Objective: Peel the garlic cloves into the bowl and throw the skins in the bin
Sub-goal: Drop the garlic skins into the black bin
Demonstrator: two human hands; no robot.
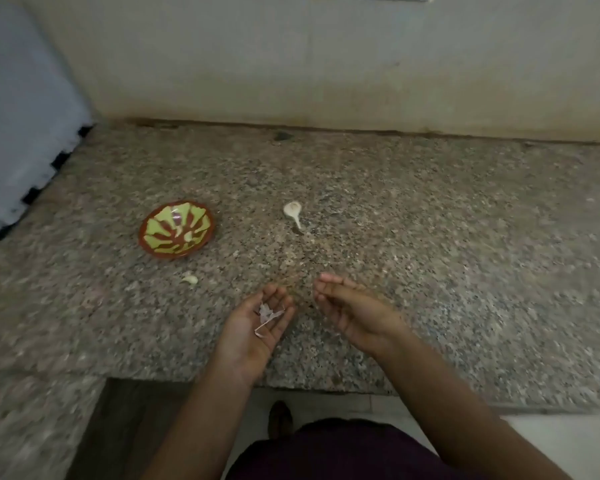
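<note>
1. My left hand (253, 329) is palm up over the near part of the counter. It is cupped wide, with the fingers only slightly bent. Thin, papery, pale garlic skins (266, 317) lie loose across the palm and finger bases, carried and not pinched.
2. Far left: a grey-blue soft pad with a notched black edge (18, 126) sits on the counter's left end, against the wall.
3. The round shallow bowl, red-brown with yellow-green petal shapes (160, 233), sits flat on the counter, left of centre and well apart from both hands. There are a few pale pieces inside it (187, 235). They look like peeled cloves, but blur stops me counting them.
4. One small whitish garlic clove (190, 279) lies on the counter just in front of the bowl, not touching it, to the left of my left hand.
5. A white garlic head remnant with a short stalk (292, 212) lies on its side on the counter right of the bowl, beyond both hands.
6. My right hand (352, 308) is just right of the left one, with a gap between them. Its palm is turned inward and the fingers are loosely curled. I see nothing held in it.
7. All of this sits on a speckled grey-brown granite counter (465, 254) that runs to the right edge of the view, with a pale plaster wall (361, 71) behind it.
</note>
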